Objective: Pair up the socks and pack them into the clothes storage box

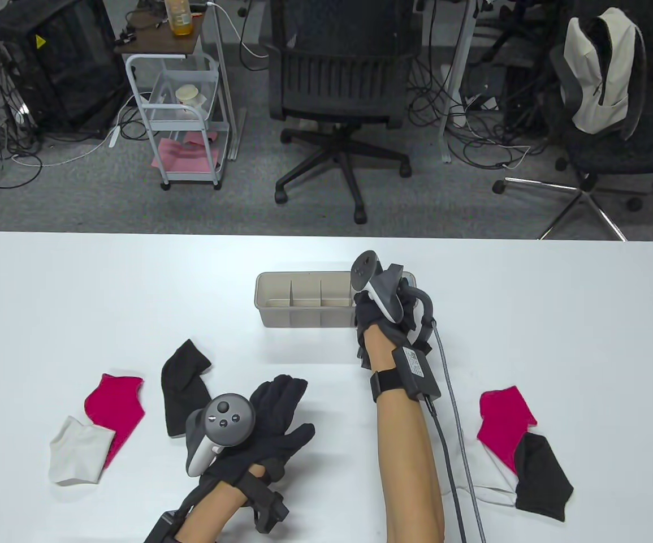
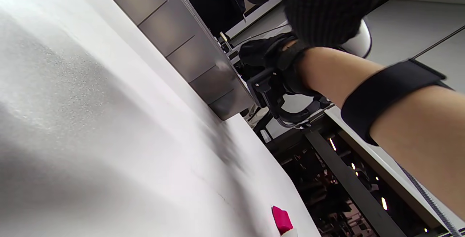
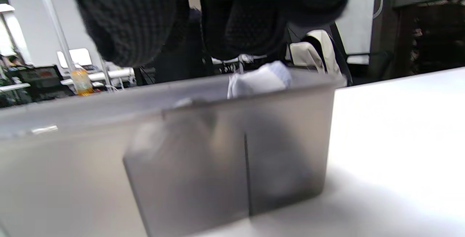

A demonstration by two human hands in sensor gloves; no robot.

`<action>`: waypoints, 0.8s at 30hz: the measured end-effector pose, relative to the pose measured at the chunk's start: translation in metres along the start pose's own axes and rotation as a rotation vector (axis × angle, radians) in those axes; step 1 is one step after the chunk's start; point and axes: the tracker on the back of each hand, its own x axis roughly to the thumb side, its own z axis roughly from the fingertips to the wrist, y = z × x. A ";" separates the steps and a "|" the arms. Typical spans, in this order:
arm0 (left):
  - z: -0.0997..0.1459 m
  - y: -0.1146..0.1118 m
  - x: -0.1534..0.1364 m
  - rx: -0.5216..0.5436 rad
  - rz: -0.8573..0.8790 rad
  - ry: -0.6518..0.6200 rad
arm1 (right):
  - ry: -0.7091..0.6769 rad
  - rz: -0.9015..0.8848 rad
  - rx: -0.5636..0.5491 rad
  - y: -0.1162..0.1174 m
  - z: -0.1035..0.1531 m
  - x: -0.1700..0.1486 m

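The right hand [image 1: 380, 317], in a black knit glove, hangs over the right end of the storage box [image 1: 303, 305], a beige, frosted plastic tray with thin dividers. Just below its fingers [image 3: 250, 22] a pale rolled sock [image 3: 259, 80] sits in the end compartment; whether they grasp it I cannot tell. The left hand [image 1: 272, 421] lies flat on the smooth white table [image 1: 77, 294], fingers released, a soft black sock [image 1: 182, 384] beside them. No writing is legible.
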 end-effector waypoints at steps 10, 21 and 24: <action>-0.002 -0.002 0.006 0.000 -0.005 -0.023 | -0.214 0.006 -0.187 -0.089 0.072 -0.031; 0.000 -0.006 0.009 0.003 -0.025 -0.040 | -0.271 0.011 -0.108 -0.095 0.180 -0.099; 0.001 -0.007 0.009 0.002 -0.027 -0.042 | -0.240 0.068 -0.033 -0.069 0.196 -0.117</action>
